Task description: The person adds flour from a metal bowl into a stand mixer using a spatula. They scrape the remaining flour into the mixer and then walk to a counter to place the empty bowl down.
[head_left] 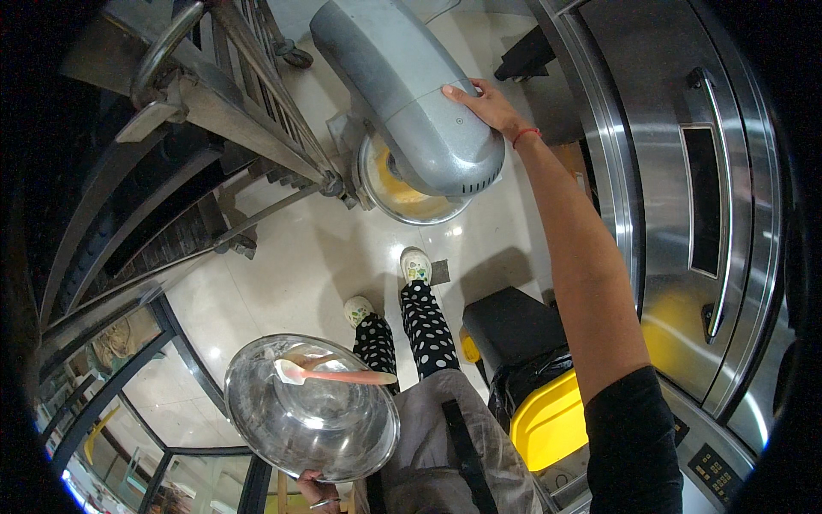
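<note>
My right hand (pixel 489 108) rests on the right side of the grey head of a stand mixer (pixel 417 96), thumb on top. Beneath that head, a steel mixer bowl (pixel 420 220) holds a yellow mixture (pixel 399 191), partly hidden by the mixer. At the lower left, my left hand (pixel 313 489) grips the rim of a wide steel bowl (pixel 308 417). A silicone spatula (pixel 334 376) with a pink handle and whitish blade lies across this bowl, its handle end reaching over the right rim.
Metal wheeled racks (pixel 257 122) stand at the left. A stainless steel oven door (pixel 661 193) with a long handle is at the right. Beside my legs are a black-lidded bin (pixel 510 321) and a yellow bin (pixel 552 421). A dark-framed glass partition (pixel 173 385) stands lower left.
</note>
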Motion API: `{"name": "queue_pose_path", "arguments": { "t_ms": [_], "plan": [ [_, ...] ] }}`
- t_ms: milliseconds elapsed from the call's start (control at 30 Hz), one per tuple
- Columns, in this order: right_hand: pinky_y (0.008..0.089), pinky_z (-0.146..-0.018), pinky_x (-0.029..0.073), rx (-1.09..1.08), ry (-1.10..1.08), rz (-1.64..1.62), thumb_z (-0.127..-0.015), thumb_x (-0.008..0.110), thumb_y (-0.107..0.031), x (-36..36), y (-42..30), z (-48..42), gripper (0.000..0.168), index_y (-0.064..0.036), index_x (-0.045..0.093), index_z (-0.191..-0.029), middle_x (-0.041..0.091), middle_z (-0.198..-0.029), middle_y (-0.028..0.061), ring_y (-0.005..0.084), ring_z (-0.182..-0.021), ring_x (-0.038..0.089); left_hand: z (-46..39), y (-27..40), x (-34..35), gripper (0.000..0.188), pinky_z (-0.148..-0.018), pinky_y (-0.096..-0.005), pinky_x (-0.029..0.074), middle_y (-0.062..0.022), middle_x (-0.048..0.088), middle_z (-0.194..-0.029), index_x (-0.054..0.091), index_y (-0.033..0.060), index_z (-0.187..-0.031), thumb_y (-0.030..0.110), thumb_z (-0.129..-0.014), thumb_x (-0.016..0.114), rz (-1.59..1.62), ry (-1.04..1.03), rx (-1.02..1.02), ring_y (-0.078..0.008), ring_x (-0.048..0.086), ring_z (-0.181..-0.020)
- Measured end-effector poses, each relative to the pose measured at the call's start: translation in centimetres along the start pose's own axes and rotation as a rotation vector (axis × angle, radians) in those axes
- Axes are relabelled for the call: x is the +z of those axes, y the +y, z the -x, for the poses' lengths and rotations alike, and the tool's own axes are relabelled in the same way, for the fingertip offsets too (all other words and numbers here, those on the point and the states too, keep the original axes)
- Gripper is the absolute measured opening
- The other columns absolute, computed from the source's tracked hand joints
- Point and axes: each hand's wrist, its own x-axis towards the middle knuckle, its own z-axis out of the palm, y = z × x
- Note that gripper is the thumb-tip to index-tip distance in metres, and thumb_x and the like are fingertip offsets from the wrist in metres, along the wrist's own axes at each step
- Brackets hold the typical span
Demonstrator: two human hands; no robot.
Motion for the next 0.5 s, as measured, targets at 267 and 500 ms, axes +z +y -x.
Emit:
{"name": "queue_pose_path", "arguments": {
  "t_ms": [267,500],
  "plan": [
    [0.0365,-0.083,0.041,-0.044,-0.017,0.023,-0.055,0.064,-0.064,-0.1,-0.3,0.1,0.103,0.004,0.03,-0.124,0.049,-0.105,0.0254,0.0319,-0.095,0.053,-0.6,0.1,-0.7,0.056,-0.081,-0.044,0.042,-0.0098,0.054,-0.101,0.05,0.0032,-0.103,0.013,-0.048,0.05,-0.018,-0.037,-0.059,-0.031,0.051,-0.092],
    [0.0414,-0.084,0.04,-0.008,-0.001,0.042,-0.054,0.063,-0.066,0.3,-0.4,0.4,0.104,0.001,0.029,-0.125,0.049,-0.106,0.026,0.0342,-0.096,0.052,-0.6,0.2,-0.4,0.059,-0.084,-0.0433,0.04,-0.01,0.054,-0.102,0.049,0.0033,-0.106,0.013,-0.048,0.05,-0.006,-0.001,-0.062,-0.031,0.05,-0.094]
  ]
}}
